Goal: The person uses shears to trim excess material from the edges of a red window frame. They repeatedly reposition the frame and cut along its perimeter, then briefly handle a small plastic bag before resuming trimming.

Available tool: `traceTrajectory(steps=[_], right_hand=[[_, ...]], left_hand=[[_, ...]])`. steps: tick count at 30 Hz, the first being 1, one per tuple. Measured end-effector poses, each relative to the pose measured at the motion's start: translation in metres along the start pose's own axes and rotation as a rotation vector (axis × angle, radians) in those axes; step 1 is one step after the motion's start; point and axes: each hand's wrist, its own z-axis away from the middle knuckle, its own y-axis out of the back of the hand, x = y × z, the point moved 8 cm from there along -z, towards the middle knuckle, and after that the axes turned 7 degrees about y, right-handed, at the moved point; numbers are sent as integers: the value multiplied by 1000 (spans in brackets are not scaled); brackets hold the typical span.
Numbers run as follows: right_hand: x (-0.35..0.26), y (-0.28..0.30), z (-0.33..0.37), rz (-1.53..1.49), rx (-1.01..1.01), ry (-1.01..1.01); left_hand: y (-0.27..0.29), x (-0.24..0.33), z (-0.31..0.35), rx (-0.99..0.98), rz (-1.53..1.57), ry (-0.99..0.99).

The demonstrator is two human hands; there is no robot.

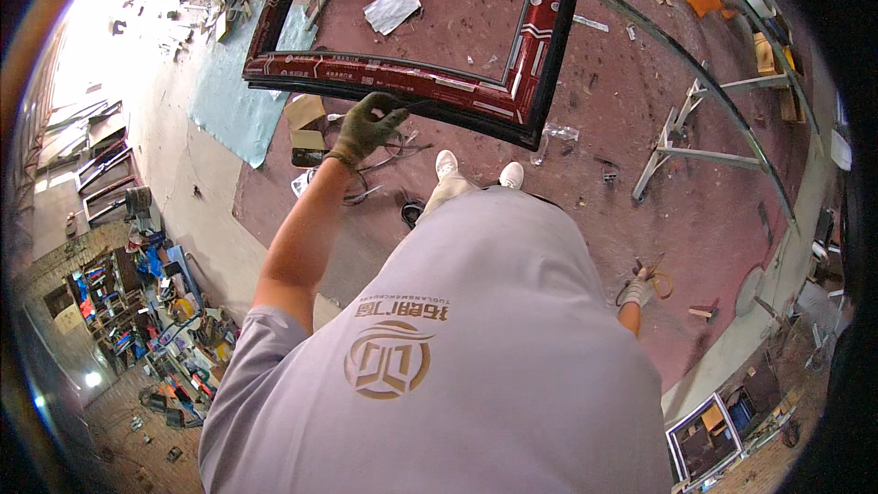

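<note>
In front of me is a rectangular window frame (pixel 402 80) wrapped in dark red printed film, with black edging along its near side. My left hand (pixel 366 125), in an olive-green glove, is at that near edge. Its thumb and fingers are pinched together on a thin dark strip (pixel 419 104) by the edging. Low at my right side, my right hand (pixel 637 292) wears a pale glove. Its fingers are closed around a small tool with a yellow-orange loop (pixel 664 285); its exact kind is too small to tell.
A metal stand (pixel 666 152) and a long curved bar (pixel 704 82) are to the right. A pale blue sheet (pixel 233 96) lies at left, with small cardboard boxes (pixel 306 112) beside it. White scrap (pixel 391 9) is on the red floor. Cluttered tools (pixel 174 311) fill the lower left.
</note>
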Motion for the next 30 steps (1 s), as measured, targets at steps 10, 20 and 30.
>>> traceTrajectory(steps=[10,20,30], right_hand=[[-89,-3,-21,-420,-242,-164],[-240,28,-15,-997,-9,-104],[-288,36,76,-992,-179,-57]], left_hand=[[156,-61,10,-37,-305,222],[323,-85,-8,151,-314,298],[404,-115,-99,5,-562,129]])
